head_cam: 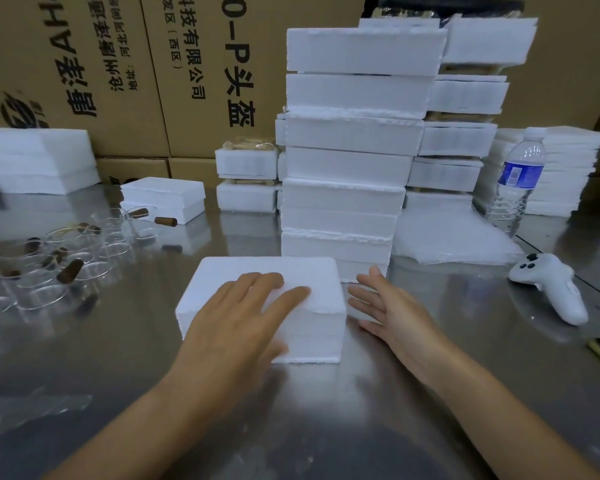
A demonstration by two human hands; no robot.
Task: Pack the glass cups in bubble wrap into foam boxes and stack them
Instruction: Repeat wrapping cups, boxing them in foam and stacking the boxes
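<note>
Steel table [326, 410], with printed cartons [84, 64] behind.

1. Position: 1 closed foam box [267, 271] sits at the table's near centre, just in front of the tall stack [350, 161].
2. Left hand [236, 317]: rests flat on the lid, fingers straight and slightly apart.
3. Right hand [392, 313]: fingers straight and spread beside the box's right wall. Contact cannot be confirmed.
4. Risk: the stack is high and its layers sit offset. Adding 1 more box off-centre could topple it.
5. Risk: lifting by the lid alone could separate lid and base.
6. Not visible: the box contents.
7. Unclear: the glass cups [66, 265] at left overlap, so their count is uncertain.
</note>
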